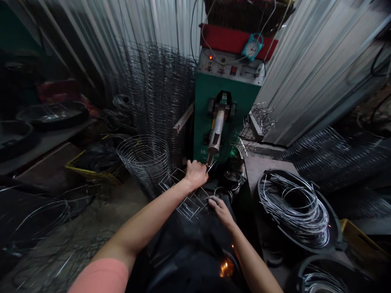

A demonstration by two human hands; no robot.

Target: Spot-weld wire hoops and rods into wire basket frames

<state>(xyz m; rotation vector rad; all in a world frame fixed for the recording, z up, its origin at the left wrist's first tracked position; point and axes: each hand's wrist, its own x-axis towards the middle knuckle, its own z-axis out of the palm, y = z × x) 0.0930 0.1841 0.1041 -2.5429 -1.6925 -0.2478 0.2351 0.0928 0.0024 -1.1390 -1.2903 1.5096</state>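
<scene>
Wire rack point(186, 201), a flat grid of thin rods, lies tilted just in front of the green welding machine point(210, 95), with its far edge under the machine's metal arm point(216, 132). A tall stack of wire mesh point(159, 85) stands behind on the left. To the right, a coil of wire point(295, 207) fills a black tub point(334, 228), and a round wire basket point(145, 156) sits to the left. The left hand point(195, 173) has its grip closed on the rack's far edge beside the arm's tip. The right hand point(220, 209) rests on the near corner with fingers curled; whether that grip clamps the wire, I cannot tell.
</scene>
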